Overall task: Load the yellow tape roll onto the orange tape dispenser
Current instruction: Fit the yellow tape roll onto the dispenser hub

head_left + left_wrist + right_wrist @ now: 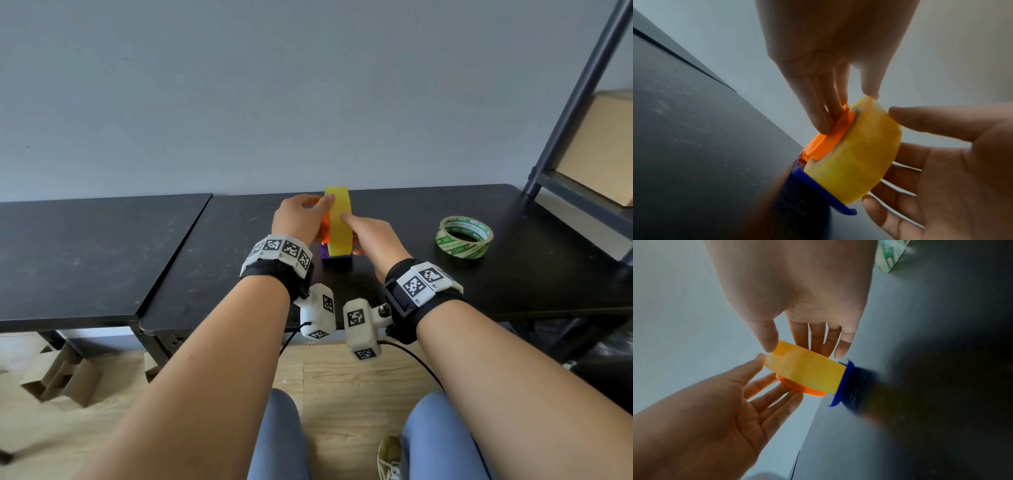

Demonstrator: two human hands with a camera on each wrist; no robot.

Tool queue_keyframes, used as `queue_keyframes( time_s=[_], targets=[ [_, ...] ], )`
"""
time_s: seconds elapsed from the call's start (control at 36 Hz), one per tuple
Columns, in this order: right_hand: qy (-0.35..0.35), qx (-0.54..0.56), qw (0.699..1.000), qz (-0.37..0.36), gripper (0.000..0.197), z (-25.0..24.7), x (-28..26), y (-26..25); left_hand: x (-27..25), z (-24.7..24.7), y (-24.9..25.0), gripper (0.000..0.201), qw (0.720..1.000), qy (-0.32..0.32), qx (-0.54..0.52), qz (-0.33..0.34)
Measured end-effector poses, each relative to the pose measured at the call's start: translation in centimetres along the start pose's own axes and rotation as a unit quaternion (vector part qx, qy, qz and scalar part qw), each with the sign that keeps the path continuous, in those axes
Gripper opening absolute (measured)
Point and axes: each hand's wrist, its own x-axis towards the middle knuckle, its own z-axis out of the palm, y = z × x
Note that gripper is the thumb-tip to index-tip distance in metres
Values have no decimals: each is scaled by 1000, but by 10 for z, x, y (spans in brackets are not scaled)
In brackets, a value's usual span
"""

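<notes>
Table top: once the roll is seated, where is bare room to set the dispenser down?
Bare black table lies between the yellow tape roll and the green tape roll. The left tabletop shows nothing on it. It is crowded at the orange tape dispenser, between the left hand and right hand.

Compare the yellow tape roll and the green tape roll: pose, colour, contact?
The yellow tape roll stands on edge against the orange tape dispenser; the green tape roll lies flat on the table. The yellow roll is plain and translucent; the green one carries print. The left hand and right hand touch the yellow roll; nothing touches the green one. Both are ring-shaped rolls with an open core.
</notes>
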Motion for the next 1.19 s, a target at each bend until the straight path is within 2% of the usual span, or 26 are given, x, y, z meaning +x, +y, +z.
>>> queue_keyframes(
  time_s=[0.08,0.17,0.22,0.61,0.72,0.89,1.0,1.19],
  targets=[
    [-2,4,1000,-2,47,-1,1,1,1,-1,-1,38,1000,-1,1,-1],
    [-13,16,1000,-7,24,-2,1,2,0,-1,-2,39,1000,3,1,-1],
    [-17,26,999,-11,18,-3,0,2,0,-1,-1,38,1000,2,3,0],
    [-25,22,998,-55,18,-7,1,6,2,0,-1,39,1000,4,7,4],
    [-17,26,998,-57,11,-6,2,6,1,0,0,35,1000,-4,2,-3],
    [-16,41,998,-52,29,-6,5,6,-1,-1,4,32,1000,-21,-9,-3],
    [-17,51,997,-53,14,-8,5,6,-2,-3,5,29,999,-31,-12,-3],
    [-25,3,997,-68,33,-8,1,8,-3,-2,6,36,1000,-25,-15,-9]
  ],
)
